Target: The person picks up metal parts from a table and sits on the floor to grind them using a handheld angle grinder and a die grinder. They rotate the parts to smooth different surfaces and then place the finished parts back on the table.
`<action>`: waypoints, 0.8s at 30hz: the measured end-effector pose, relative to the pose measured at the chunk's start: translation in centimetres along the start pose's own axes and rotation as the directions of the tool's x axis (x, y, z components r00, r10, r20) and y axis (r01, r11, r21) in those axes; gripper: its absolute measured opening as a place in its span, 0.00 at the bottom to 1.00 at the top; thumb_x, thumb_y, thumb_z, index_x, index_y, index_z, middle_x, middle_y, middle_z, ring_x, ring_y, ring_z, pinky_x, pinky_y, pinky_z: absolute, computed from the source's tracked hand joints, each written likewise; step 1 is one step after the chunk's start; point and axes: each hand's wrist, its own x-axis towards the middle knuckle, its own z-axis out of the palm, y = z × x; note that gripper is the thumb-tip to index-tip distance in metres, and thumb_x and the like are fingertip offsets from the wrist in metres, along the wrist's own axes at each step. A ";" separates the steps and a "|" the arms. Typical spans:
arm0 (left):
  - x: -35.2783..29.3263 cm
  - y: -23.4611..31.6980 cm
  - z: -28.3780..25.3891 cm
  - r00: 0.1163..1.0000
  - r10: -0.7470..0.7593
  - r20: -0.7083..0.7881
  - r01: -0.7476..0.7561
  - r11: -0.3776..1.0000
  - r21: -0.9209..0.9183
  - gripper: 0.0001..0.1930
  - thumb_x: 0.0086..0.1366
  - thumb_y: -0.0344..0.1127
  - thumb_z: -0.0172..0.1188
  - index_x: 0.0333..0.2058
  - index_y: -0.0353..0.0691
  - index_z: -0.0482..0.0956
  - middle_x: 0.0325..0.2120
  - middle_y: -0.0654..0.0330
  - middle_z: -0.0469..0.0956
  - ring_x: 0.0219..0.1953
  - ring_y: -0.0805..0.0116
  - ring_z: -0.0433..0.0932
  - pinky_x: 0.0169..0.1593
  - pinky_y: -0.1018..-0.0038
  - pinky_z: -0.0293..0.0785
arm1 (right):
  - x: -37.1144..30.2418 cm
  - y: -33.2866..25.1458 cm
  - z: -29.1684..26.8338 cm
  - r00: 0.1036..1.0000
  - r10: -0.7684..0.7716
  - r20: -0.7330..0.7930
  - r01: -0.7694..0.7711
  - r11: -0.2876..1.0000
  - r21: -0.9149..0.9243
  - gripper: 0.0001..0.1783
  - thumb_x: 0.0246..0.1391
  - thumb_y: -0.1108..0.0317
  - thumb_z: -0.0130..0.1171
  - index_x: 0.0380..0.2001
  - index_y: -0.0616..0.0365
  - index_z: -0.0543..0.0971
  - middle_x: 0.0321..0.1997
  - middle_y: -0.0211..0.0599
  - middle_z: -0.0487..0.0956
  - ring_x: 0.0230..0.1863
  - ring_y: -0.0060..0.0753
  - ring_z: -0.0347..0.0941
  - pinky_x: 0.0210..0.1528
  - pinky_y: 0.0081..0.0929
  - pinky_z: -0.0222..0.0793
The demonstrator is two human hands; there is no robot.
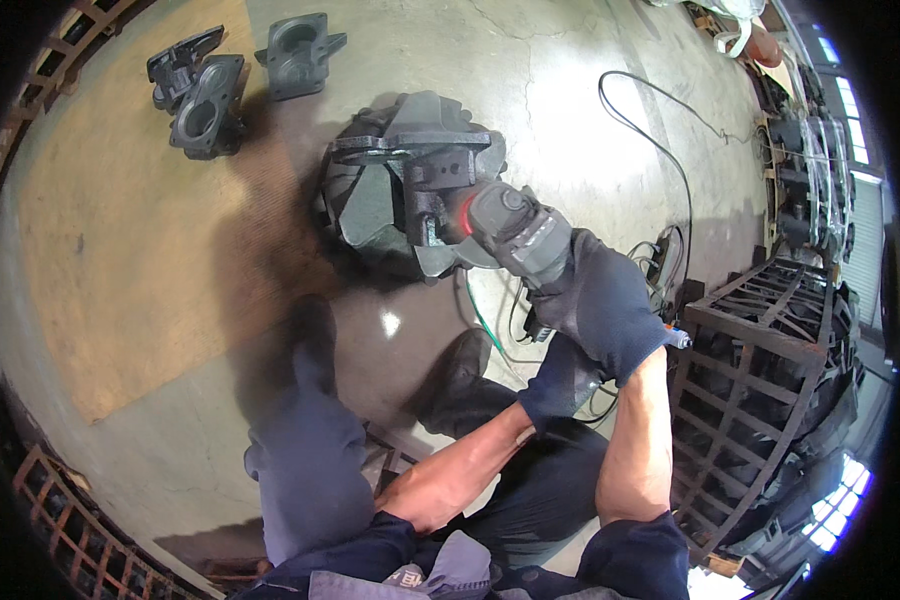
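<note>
Grey collar (460, 562), gloved hands (610, 300) behind grinder (525, 235), right clasping it, left's grip unclear, metal casting (430, 135) ahead

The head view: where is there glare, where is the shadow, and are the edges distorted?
In the head view, glare whitens the floor right of the metal casting; in this view, shadow darkens the tan floor area toward the casting; also in this view, the lower-left crate curves along the fisheye rim.
</note>
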 end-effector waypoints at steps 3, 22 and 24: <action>0.8 -1.0 1.8 0.989 0.020 0.149 -0.057 0.966 0.252 0.30 0.73 0.24 0.50 0.69 0.34 0.49 0.66 0.54 0.59 0.66 0.65 0.63 0.70 0.68 0.59 | -1.0 2.1 -1.2 0.992 0.106 -0.064 -0.109 0.993 -0.042 0.28 0.38 0.60 0.68 0.43 0.65 0.76 0.34 0.56 0.82 0.40 0.59 0.81 0.43 0.44 0.76; 1.2 0.2 0.6 0.994 0.057 0.095 -0.070 0.988 0.135 0.26 0.72 0.28 0.53 0.65 0.31 0.57 0.60 0.54 0.66 0.62 0.69 0.66 0.66 0.71 0.65 | 0.3 2.0 -0.8 0.992 0.119 -0.046 -0.118 0.993 0.032 0.29 0.38 0.59 0.71 0.42 0.64 0.76 0.35 0.58 0.82 0.41 0.59 0.81 0.45 0.43 0.76; 1.3 0.0 1.0 0.996 0.029 0.080 -0.038 0.993 0.109 0.26 0.73 0.27 0.52 0.66 0.31 0.56 0.61 0.54 0.65 0.62 0.68 0.66 0.66 0.70 0.65 | 0.1 1.9 -1.2 0.987 0.152 -0.043 -0.150 0.987 0.050 0.29 0.38 0.59 0.71 0.42 0.64 0.77 0.35 0.58 0.82 0.41 0.59 0.81 0.45 0.43 0.76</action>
